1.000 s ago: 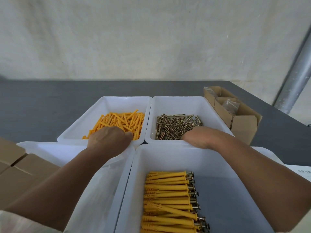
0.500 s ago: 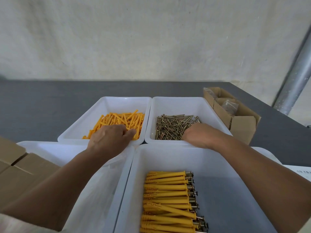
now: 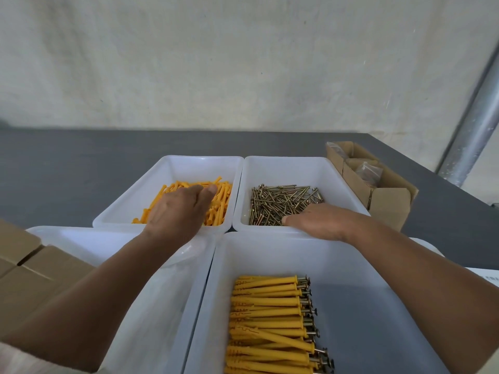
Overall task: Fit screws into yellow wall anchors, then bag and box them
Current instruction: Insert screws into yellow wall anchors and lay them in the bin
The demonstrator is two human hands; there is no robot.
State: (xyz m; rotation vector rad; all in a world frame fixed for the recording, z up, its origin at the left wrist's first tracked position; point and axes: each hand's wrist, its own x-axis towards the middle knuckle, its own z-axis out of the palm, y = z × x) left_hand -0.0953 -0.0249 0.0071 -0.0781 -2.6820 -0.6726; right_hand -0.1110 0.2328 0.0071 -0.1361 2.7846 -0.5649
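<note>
Loose yellow wall anchors lie in the far left white bin. My left hand reaches palm down into that bin, its fingers spread over the pile. Brass screws fill the far right white bin. My right hand rests at the near edge of the screw pile, thumb pointing left, with its fingers hidden underneath. Anchors with screws fitted are stacked in a row in the near right bin.
A near left white bin holds something of clear plastic. An open cardboard box with a filled bag stands at the right. Closed cardboard boxes sit at the near left. A metal pole rises beyond the table's right edge.
Both hands have moved forward from the bins' near rims. The left hand now lies over the anchor pile and the right hand sits deeper in the screws.
</note>
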